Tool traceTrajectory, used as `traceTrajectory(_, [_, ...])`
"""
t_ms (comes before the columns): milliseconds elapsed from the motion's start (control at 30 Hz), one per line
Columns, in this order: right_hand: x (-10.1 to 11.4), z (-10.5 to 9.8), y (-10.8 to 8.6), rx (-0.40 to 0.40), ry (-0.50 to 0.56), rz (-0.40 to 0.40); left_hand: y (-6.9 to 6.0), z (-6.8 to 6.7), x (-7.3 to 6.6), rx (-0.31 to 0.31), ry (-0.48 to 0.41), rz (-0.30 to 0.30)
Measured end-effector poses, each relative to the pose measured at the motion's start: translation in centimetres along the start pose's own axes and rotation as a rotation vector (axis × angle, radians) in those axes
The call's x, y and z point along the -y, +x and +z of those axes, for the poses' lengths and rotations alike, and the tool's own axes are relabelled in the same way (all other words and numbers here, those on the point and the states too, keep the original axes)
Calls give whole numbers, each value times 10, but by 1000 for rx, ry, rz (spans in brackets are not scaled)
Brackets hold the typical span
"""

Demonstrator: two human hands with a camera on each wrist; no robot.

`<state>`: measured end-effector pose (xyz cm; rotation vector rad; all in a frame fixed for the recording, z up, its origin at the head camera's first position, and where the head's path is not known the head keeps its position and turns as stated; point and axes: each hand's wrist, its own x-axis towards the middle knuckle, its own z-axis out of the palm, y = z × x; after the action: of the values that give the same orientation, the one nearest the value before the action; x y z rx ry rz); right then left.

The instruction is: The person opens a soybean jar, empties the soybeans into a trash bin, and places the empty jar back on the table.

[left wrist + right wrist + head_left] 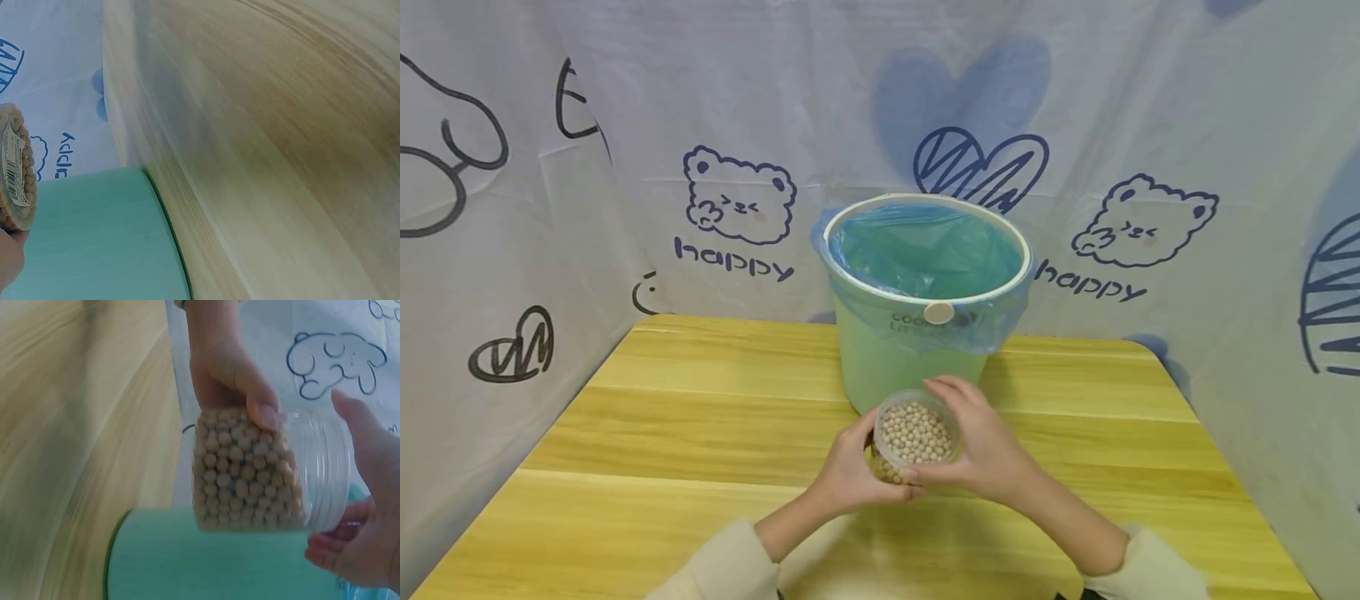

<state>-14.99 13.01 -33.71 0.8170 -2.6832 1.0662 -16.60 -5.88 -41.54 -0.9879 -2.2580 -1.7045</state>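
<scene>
A clear plastic jar (917, 433) of round beige beans is held above the table, in front of the green bucket (880, 358). My left hand (848, 473) grips the jar's lower part, its thumb along the side in the right wrist view. Around the rim end curves my right hand (981, 442), fingers on one side and thumb on the other. That same hand (381, 481) appears at the rim in the right wrist view. A barcode label on the jar's base (14, 165) shows in the left wrist view. Whether a clear lid covers the mouth, I cannot tell.
A blue bag (925, 250) lines the bucket, held by a white ring (940, 312) and folded over the outside. The wood-grain table (700, 433) stretches to both sides. White cloth (850, 100) with blue drawings hangs behind it.
</scene>
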Motion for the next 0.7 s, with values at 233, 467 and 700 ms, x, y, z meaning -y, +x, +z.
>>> traceTrajectory(233, [8,11,1,-67,-65,99,1,2,4,1,-18,20])
traceTrajectory(467, [9,14,1,-94,-58,86,2,1,4,2,-18,44])
traceTrajectory(700, [8,10,2,-77,-28,65,3,1,4,15,-16,46])
